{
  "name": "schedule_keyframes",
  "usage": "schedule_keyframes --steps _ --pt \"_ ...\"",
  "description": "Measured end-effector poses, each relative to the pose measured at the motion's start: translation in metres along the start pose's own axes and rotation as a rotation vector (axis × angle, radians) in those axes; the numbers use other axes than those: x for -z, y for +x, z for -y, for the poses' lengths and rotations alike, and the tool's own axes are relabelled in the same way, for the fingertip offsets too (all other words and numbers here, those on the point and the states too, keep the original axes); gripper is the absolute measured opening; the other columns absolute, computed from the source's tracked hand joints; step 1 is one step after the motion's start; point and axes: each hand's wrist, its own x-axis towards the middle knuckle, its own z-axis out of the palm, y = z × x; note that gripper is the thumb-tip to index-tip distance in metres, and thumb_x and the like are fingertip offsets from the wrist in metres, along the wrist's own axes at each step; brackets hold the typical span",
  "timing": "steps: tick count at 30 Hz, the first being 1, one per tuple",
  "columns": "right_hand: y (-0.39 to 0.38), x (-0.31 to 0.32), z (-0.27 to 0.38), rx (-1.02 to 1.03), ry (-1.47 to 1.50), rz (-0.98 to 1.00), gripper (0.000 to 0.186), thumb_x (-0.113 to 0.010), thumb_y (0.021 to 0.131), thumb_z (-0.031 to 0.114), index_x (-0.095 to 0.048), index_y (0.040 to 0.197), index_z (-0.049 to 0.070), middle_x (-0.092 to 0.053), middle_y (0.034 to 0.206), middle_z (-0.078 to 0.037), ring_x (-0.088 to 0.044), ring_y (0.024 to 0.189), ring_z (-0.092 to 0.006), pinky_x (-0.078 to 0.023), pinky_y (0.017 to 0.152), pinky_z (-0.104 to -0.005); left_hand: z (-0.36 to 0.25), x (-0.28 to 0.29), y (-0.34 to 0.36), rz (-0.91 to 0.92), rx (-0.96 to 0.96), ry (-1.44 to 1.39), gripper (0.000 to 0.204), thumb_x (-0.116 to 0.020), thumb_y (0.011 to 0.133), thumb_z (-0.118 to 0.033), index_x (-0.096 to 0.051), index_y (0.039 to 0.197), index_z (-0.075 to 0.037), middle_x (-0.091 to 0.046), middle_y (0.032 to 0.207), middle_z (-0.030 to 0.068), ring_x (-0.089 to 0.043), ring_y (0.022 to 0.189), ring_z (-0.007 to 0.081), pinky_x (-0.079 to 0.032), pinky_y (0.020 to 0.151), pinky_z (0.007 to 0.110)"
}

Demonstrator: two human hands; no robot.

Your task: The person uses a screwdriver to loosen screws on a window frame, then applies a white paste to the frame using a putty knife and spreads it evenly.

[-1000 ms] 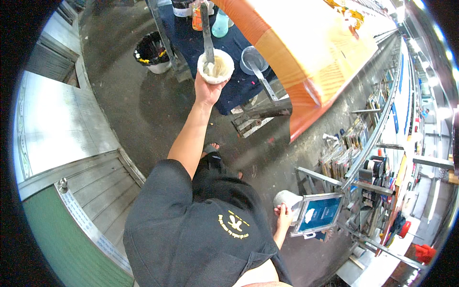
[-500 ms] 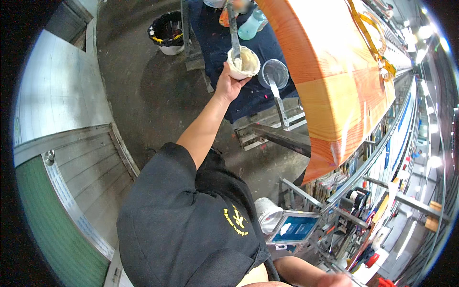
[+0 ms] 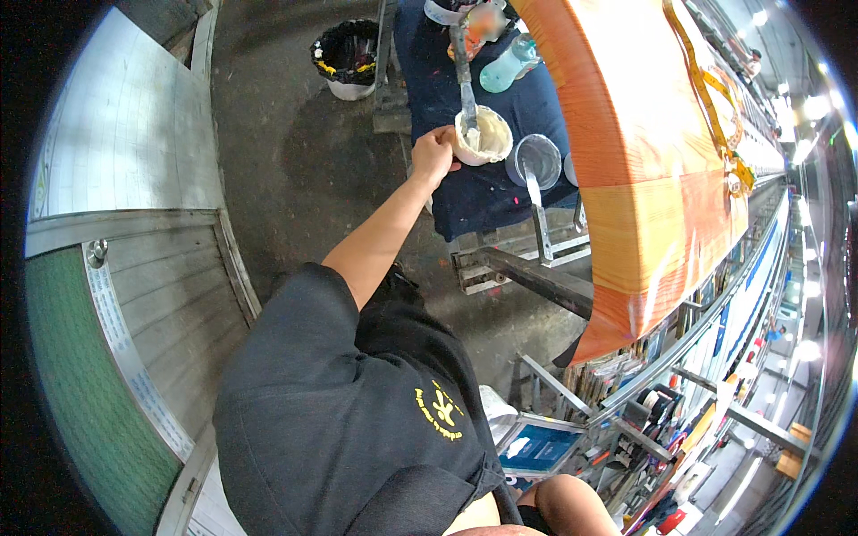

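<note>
My left hand [image 3: 435, 154] is closed on the near left side of a white tub [image 3: 481, 159] of cream-coloured paste. The tub is over a dark blue cloth [image 3: 474, 204]; whether it rests on it I cannot tell. A spatula [image 3: 466, 80] with a paste-smeared blade stands tilted in the tub, its handle pointing away from me. Right of the tub is a clear plastic cup [image 3: 547, 152] with a flat metal blade [image 3: 535, 198] leaning out of it. My right hand is out of view; only the bent right arm [image 3: 572, 507] shows at the lower edge.
Beyond the tub are an aqua bottle [image 3: 502, 73] and an orange container [image 3: 481, 31]. A long orange-covered bench [image 3: 617, 179] rises on the right. On the floor stands a bin [image 3: 353, 90] with a black liner. A blue framed panel [image 3: 541, 448] leans below the bench.
The view has shifted, so the tub and bench appear further right. My left hand's fingers have moved from beneath the tub to its side. The right hand has dropped out of view.
</note>
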Motion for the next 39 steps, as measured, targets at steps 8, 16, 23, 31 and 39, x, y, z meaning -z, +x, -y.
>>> schedule_keyframes --steps 8,16,23,31,39 --pt "-0.008 0.000 0.004 -0.330 -0.067 -0.054 0.023 -0.064 0.097 0.013 -0.063 0.120 0.012 -0.054 0.133 -0.009 -0.062 0.107 -0.0231 -0.051 0.085 -0.0581 0.007 0.014 0.022 -0.002 -0.141 0.141 0.024 -0.059 0.098 -0.012 -0.074 0.113 -0.001 -0.075 0.093 0.0105 -0.072 0.071 0.0180 -0.061 0.058 0.034" --pt "-0.211 0.032 -0.019 -1.060 0.003 -0.363 0.050 -0.068 0.095 0.044 -0.068 0.112 -0.002 -0.072 0.094 -0.013 -0.072 0.086 -0.0253 -0.056 0.077 -0.0365 -0.002 0.062 0.019 0.024 -0.338 0.084 0.032 -0.055 0.102 -0.016 -0.063 0.127 0.003 -0.070 0.118 0.0153 -0.070 0.097 0.0271 -0.060 0.072 0.036" --pt "-0.591 -0.261 0.012 -2.809 -0.435 -1.114 0.043 -0.064 0.092 0.031 -0.068 0.123 0.001 -0.063 0.134 -0.021 -0.062 0.122 -0.0379 -0.051 0.099 -0.0472 0.074 0.182 0.057 -0.099 -0.401 1.111 0.050 -0.054 0.101 -0.038 -0.067 0.119 0.006 -0.069 0.101 0.0197 -0.063 0.073 0.0248 -0.051 0.062 0.037" --pt "-0.668 -0.470 0.043 -2.238 0.229 -1.710 0.035 -0.060 0.092 0.031 -0.071 0.081 -0.001 -0.064 0.066 -0.011 -0.064 0.058 -0.0273 -0.053 0.052 -0.0418 0.182 0.262 -0.119 0.980 0.553 1.520 0.034 -0.051 0.101 -0.041 -0.064 0.089 -0.012 -0.062 0.080 0.0082 -0.057 0.069 0.0246 -0.048 0.063 0.043" --pt "-0.727 -0.439 0.126 -2.420 -0.206 -0.927 0.034 -0.067 0.083 0.026 -0.075 0.109 0.007 -0.072 0.110 -0.020 -0.069 0.099 -0.0373 -0.055 0.085 -0.0451 0.328 0.133 -0.231 1.704 -0.154 1.930 0.028 -0.057 0.094 -0.024 -0.072 0.112 -0.008 -0.072 0.110 0.0162 -0.070 0.098 0.0318 -0.055 0.083 0.043"
